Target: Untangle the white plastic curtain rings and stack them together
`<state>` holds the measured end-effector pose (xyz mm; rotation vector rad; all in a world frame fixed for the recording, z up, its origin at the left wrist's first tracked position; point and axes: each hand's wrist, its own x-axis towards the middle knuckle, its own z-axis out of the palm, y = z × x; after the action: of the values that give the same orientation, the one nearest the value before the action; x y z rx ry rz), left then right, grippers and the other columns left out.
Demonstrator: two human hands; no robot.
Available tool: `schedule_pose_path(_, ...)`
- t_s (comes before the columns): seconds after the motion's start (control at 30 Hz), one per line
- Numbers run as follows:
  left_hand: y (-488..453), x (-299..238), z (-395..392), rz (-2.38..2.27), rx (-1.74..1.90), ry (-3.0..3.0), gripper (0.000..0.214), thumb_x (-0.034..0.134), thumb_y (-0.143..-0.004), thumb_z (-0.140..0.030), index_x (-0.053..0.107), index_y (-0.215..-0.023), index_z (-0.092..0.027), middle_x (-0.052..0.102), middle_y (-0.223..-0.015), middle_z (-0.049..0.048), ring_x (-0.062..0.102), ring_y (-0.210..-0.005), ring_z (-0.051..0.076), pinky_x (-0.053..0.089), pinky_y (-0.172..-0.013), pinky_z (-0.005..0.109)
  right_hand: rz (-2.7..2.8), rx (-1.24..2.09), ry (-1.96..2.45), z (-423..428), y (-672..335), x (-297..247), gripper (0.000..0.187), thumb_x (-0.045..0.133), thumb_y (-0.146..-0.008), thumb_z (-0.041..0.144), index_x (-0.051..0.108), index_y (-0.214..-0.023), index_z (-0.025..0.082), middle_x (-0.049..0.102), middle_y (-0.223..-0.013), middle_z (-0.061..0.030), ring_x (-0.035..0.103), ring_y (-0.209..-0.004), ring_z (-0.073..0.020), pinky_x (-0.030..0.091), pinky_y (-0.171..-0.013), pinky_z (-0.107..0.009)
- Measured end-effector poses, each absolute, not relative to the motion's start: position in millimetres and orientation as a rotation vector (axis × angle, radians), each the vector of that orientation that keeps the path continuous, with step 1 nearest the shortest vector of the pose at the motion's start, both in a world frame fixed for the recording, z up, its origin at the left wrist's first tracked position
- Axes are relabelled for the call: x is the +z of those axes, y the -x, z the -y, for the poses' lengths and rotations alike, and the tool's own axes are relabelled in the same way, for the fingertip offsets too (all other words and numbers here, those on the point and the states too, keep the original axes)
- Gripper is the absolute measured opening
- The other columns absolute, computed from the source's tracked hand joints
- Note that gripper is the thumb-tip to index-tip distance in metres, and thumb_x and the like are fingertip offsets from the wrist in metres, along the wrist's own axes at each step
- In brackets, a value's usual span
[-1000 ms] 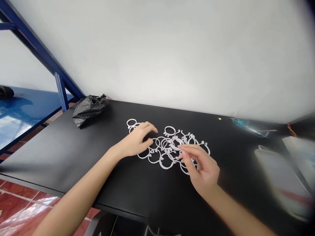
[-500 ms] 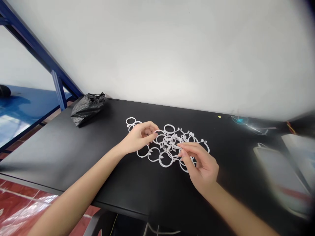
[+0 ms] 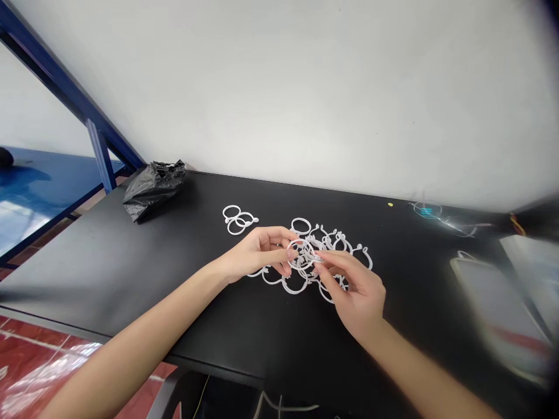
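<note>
A white plastic ring [image 3: 300, 268], with a small opening or clip end at its right side, is held above the pile between both hands. My left hand [image 3: 257, 255] pinches its left rim between thumb and fingers. My right hand [image 3: 357, 294] pinches at its right side with thumb and index finger; the exact grip on the clip end is too small to make out. Below and around the fingers, a loose pile of similar white rings [image 3: 293, 292] lies on the black table [image 3: 209, 326]. Several more rings [image 3: 236, 234] form a small separate group beyond my left hand.
A crumpled black plastic bag [image 3: 155, 187] sits at the back left of the table. Toward the right are a clear plastic piece with teal marks [image 3: 425, 210] and a blurred phone-like object [image 3: 493, 314]. A white wall [image 3: 305, 99] rises behind; a blue metal frame [image 3: 74, 87] stands left.
My left hand has moved right and slightly down, bringing a ring against my right fingers. The small ring group at the left is now uncovered. My right hand has hardly moved.
</note>
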<state>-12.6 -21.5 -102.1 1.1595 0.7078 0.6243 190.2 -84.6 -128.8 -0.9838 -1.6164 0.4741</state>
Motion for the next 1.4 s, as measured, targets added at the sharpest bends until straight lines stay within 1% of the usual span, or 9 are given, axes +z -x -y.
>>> schedule_pose_path(0.1,9.5,-103.0,27.0,-0.664,0.66,-1.363,0.046,0.077,-0.078,-0.032,0.06,-0.118,-0.018,0.06,-0.083,-0.0004,0.063,-0.067,0.011,0.057,-0.062,0.024,1.631,0.423,0.95,83.8,-190.4,-129.0,0.031,0.067,-0.083,0.002,0.073,-0.103,0.024,0.075,-0.091,-0.0028,0.07,-0.074,-0.0157,0.061,-0.059,-0.027)
schedule_pose_path(0.17,7.4,-105.1,30.9,-0.683,0.751,-1.624,0.049,0.08,-0.075,-0.029,0.061,-0.119,-0.018,0.06,-0.085,0.001,0.06,-0.071,0.011,0.055,-0.063,0.023,1.634,0.395,0.933,83.6,-190.0,-128.6,0.031,0.068,-0.082,0.002,0.074,-0.102,0.025,0.076,-0.09,-0.0031,0.072,-0.076,-0.0175,0.062,-0.06,-0.029)
schedule_pose_path(0.33,6.0,-110.8,33.9,-0.712,1.005,-2.093,0.029,0.072,-0.084,-0.028,0.064,-0.109,-0.015,0.061,-0.085,0.0027,0.057,-0.068,0.01,0.052,-0.066,0.024,1.644,0.358,0.93,84.5,-189.2,-128.0,0.034,0.068,-0.083,0.003,0.074,-0.107,0.025,0.077,-0.094,-0.0039,0.073,-0.076,-0.0178,0.063,-0.059,-0.028)
schedule_pose_path(0.43,6.1,-111.1,34.4,-0.686,0.952,-2.108,0.046,0.079,-0.077,-0.036,0.061,-0.113,-0.015,0.06,-0.089,0.0033,0.056,-0.067,0.01,0.051,-0.064,0.024,1.646,0.351,0.923,85.1,-189.0,-128.5,0.035,0.068,-0.082,0.002,0.074,-0.107,0.026,0.077,-0.095,-0.0041,0.074,-0.078,-0.0186,0.064,-0.063,-0.029)
schedule_pose_path(0.5,5.4,-111.2,35.8,-0.694,0.915,-2.103,0.051,0.078,-0.078,-0.038,0.057,-0.118,-0.015,0.059,-0.089,0.0024,0.053,-0.065,0.01,0.051,-0.064,0.024,1.641,0.357,0.919,85.1,-188.8,-128.6,0.036,0.069,-0.082,0.001,0.074,-0.107,0.026,0.077,-0.094,-0.0037,0.074,-0.079,-0.0185,0.064,-0.064,-0.03)
schedule_pose_path(0.73,3.6,-111.8,37.5,-0.736,0.918,-2.117,0.035,0.066,-0.089,-0.033,0.053,-0.118,-0.017,0.054,-0.087,0.0007,0.053,-0.074,0.011,0.048,-0.07,0.024,1.669,0.414,0.913,83.3,-189.8,-127.8,0.04,0.063,-0.085,0.0,0.074,-0.112,0.027,0.077,-0.1,-0.0033,0.073,-0.071,-0.0147,0.065,-0.06,-0.026)
schedule_pose_path(0.87,4.1,-107.4,38.0,-0.754,0.854,-2.137,0.028,0.061,-0.093,-0.034,0.052,-0.114,-0.018,0.047,-0.081,-0.002,0.048,-0.071,0.011,0.046,-0.068,0.024,1.668,0.447,0.887,83.0,-191.4,-127.7,0.043,0.06,-0.086,-0.001,0.073,-0.113,0.029,0.078,-0.1,-0.0023,0.074,-0.072,-0.0149,0.065,-0.06,-0.025)
schedule_pose_path(1.1,2.7,-102.3,40.3,-0.792,0.799,-2.125,0.025,0.057,-0.094,-0.035,0.05,-0.112,-0.018,0.043,-0.078,-0.0032,0.043,-0.069,0.011,0.043,-0.066,0.024,1.672,0.39,0.88,83.2,-190.5,-125.0,0.04,0.064,-0.084,0.001,0.074,-0.112,0.027,0.078,-0.101,-0.0042,0.075,-0.074,-0.0174,0.065,-0.058,-0.026)
schedule_pose_path(1.4,3.5,-105.3,40.6,-0.832,0.759,-2.145,0.019,0.051,-0.097,-0.031,0.049,-0.111,-0.019,0.044,-0.079,-0.0026,0.045,-0.069,0.012,0.043,-0.068,0.025,1.675,0.421,0.883,84.2,-190.7,-128.2,0.042,0.061,-0.086,0.0,0.073,-0.114,0.029,0.078,-0.099,-0.0024,0.073,-0.068,-0.015,0.065,-0.058,-0.026)
